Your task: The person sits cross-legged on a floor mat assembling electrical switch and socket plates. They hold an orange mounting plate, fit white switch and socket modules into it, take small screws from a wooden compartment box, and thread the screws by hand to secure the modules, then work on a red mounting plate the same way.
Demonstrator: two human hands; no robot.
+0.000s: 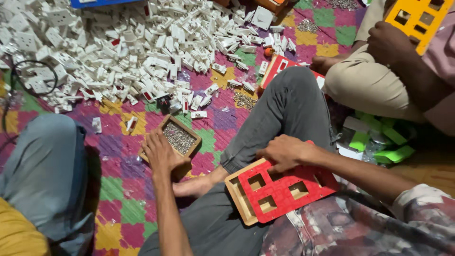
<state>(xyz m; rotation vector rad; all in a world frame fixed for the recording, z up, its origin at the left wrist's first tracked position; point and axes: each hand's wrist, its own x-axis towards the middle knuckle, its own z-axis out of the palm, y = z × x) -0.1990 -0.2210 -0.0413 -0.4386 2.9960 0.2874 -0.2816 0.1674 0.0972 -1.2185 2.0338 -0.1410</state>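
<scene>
Patchwork floor mat (118, 189) in purple, green and yellow, strewn with a big heap of white plastic switch parts (118, 42). Person sits cross-legged in grey trousers. Left hand (161, 154) rests on the near rim of a small wooden tray (188, 154) of tiny metal screws (178, 138), fingers curled together over the edge; whether any screw is pinched, cannot tell. Right hand (284, 152) lies flat, fingers spread, pressing on the top edge of a red jig plate (279, 192) with square cut-outs, which sits on a wooden base (239, 201) balanced on the lap. Plate looks stiff, flat and light, smooth-faced, likely to slide on its base unless held; long edges or cut-out rims look like the best places to take hold. Tray looks light but spill-prone, best held by its walls and kept level. Screws are small and loose. Co-worker's hand (386, 42), upper right, grips a yellow plate (417, 19). Green plastic pieces (379, 137) lie between the two.
</scene>
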